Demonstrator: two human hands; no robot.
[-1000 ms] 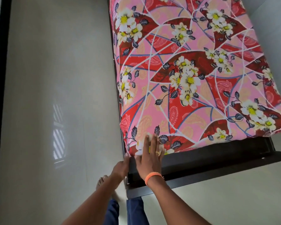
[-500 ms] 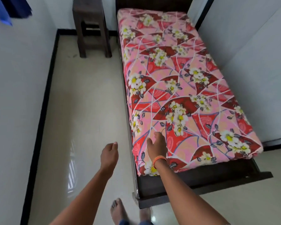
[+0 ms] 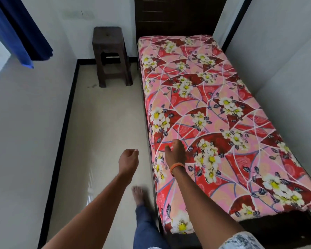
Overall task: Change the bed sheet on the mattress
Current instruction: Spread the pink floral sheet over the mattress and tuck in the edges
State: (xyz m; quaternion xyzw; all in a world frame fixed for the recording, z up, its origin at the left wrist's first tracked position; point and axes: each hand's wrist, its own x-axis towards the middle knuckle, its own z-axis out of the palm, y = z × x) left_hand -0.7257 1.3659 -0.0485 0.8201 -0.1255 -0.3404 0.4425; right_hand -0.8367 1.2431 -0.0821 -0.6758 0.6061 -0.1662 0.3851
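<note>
On bed: one sheet, floral, spread flat over one mattress, apparently tucked at near edges. Judged light, soft, limp; best pinched at a corner or side hem. One stool by far wall. Two hands: right hand over sheet, contact unclear, fingers hidden, grip undeterminable; left hand loosely curled, holding nothing.

Both hands are off the foot corner of the mattress, where a second ago the right hand lay flat on the floral bed sheet and the left hand gripped the corner beside the bed frame. The right hand now reaches further up over the sheet's left edge, fingers relaxed, while the left hand hangs loosely curled over the floor. The view now takes in the whole bed, the stool and the blue curtain.
</note>
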